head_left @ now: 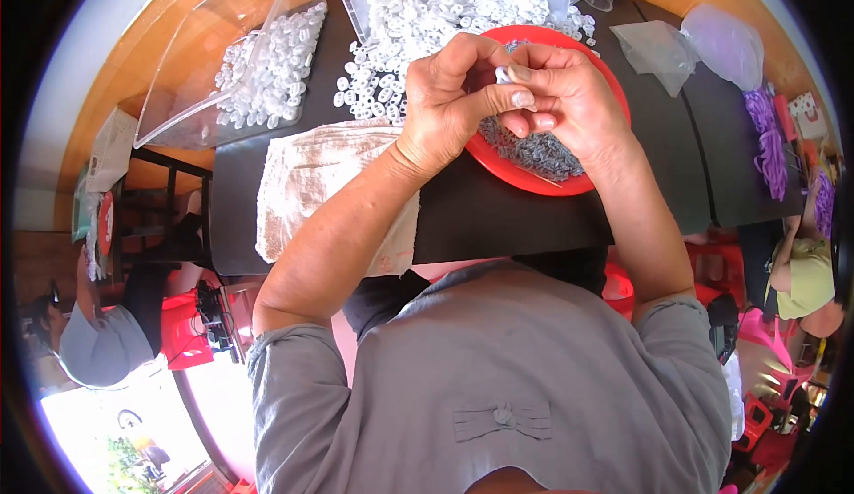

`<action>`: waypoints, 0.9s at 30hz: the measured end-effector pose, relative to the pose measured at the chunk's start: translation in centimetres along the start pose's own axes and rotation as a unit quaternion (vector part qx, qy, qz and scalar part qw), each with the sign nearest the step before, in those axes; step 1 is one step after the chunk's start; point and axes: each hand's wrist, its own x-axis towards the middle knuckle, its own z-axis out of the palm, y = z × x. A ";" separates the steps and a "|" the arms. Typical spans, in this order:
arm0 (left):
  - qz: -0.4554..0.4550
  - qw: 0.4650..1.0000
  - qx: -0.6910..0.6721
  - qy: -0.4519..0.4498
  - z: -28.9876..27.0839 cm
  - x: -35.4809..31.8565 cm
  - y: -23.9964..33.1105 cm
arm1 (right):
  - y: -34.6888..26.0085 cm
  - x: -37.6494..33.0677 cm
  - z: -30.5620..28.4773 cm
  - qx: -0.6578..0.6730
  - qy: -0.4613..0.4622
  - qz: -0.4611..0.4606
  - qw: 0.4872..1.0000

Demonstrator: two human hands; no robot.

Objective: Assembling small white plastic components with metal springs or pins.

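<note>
Above a round red tray (569,188), my left hand (442,102) and my right hand (574,93) meet, fingertips pinched together. Between them is a small white plastic piece (503,76), mostly covered by the fingers; both hands appear to grip it. Many small, thin grey pieces (538,154) lie in the tray under my hands. Behind my left hand, a big heap of small white oval pieces with holes (458,0) fills a clear bin lying open toward me. Several have spilled onto the dark table (378,93).
A folded pale cloth (307,174) lies by my left forearm. At the left, a tilted clear box (191,67) holds more white pieces. To the right are clear plastic bags (658,53) and purple cord (767,142). Other people (107,343) sit at both sides.
</note>
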 end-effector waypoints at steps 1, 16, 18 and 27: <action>0.002 1.000 0.001 -0.001 0.1 0.0 -0.3 | 0.1 0.1 -0.1 -0.001 -0.001 -0.003 1.000; -0.049 0.992 -0.113 -0.009 -0.1 0.3 -0.2 | 0.2 0.0 0.0 -0.005 0.014 -0.007 1.000; -0.055 0.992 -0.109 -0.005 -0.2 0.5 -0.3 | 0.4 0.2 -0.2 0.000 -0.007 -0.030 1.000; -0.027 0.993 -0.119 0.008 0.0 0.7 -0.7 | 0.8 0.4 -0.7 0.011 -0.043 -0.035 0.998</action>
